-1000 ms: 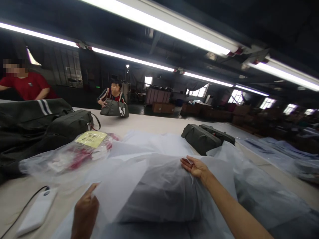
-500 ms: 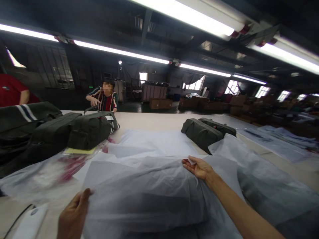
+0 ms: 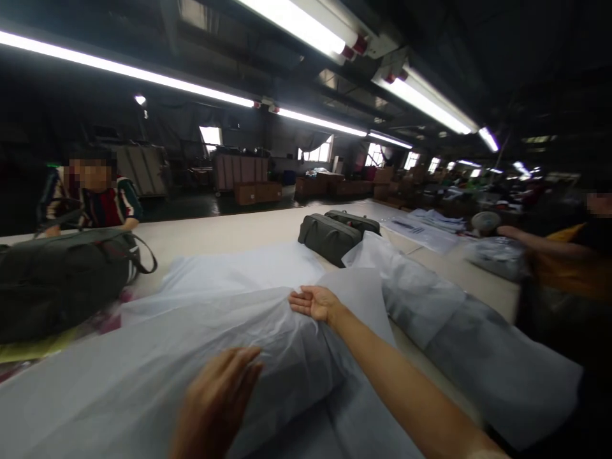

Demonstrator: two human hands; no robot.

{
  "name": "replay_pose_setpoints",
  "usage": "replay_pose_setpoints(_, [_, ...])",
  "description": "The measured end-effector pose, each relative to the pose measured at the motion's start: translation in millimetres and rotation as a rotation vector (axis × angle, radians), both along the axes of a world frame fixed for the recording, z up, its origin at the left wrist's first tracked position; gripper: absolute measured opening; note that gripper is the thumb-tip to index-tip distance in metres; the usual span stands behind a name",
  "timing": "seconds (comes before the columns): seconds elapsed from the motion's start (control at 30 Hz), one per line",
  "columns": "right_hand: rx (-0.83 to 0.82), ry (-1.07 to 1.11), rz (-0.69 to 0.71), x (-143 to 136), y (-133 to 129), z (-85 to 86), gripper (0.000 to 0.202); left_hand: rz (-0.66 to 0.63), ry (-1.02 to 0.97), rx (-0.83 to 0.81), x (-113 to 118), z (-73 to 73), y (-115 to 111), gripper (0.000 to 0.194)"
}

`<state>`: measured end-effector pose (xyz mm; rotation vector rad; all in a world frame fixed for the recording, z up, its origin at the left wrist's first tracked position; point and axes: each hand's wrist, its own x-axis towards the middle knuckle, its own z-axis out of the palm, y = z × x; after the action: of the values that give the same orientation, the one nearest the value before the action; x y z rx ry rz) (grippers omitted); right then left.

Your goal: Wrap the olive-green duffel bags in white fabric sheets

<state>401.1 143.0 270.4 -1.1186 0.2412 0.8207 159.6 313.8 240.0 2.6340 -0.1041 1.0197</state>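
A translucent white plastic bag (image 3: 143, 357) with a dark bulky item inside lies across the table in front of me. My left hand (image 3: 220, 395), slightly blurred, is over the bag's near side with its fingers loosely extended and nothing seen in them. On the bag's upper right part rests my right hand (image 3: 315, 303), palm partly up, fingers spread. Beyond it are flat white plastic sheets (image 3: 239, 264). To the right lies another wrapped dark item (image 3: 459, 319) in white plastic.
Dark green bags stand at the left (image 3: 67, 274) and at the table's middle (image 3: 332, 236). A person (image 3: 102, 197) in a striped top is behind the left bag. Another person's arm (image 3: 545, 242) reaches in from the right. Flat printed plastic (image 3: 421, 233) lies at the back right.
The view has turned right. My left hand has let go of the bag's left edge and moved across toward my right hand. The bag's left part now spreads further left.
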Motion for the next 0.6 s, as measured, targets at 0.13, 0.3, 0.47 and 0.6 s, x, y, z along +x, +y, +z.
replay_pose_setpoints(0.13, [-0.022,-0.043,0.056,0,3,3.7,0.02,0.062,0.256,0.198,95,-8.4,-63,0.042])
replay_pose_setpoints(0.3, [0.007,-0.162,0.064,-8,-19,17.2,0.016,0.198,0.51,0.259,132,-12.8,-61,0.049])
replay_pose_setpoints(0.47, [-0.129,-0.659,-0.33,-26,-130,12.7,0.038,0.165,0.526,0.262,136,2.8,-53,0.042])
replay_pose_setpoints(0.6, [-0.363,-0.674,-0.677,-37,-221,-31.8,0.064,0.12,0.456,0.249,140,8.5,-48,0.035])
